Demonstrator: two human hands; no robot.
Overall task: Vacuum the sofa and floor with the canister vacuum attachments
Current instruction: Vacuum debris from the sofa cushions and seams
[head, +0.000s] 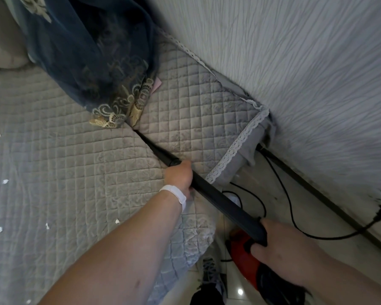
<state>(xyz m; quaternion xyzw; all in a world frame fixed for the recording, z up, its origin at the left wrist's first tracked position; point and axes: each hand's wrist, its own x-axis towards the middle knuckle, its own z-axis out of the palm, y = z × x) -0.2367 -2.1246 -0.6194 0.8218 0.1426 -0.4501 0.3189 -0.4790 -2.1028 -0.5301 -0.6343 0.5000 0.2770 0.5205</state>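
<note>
**Black wand (224,200) tip buried in sofa (53,161) seam**
The red vacuum body (240,258) is largely masked by the right hand (279,243) and forearm and cropped by the lower edge; white scraps (5,181) are too small to be identified.

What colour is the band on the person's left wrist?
White; the wristband shows best in the head view.
</note>
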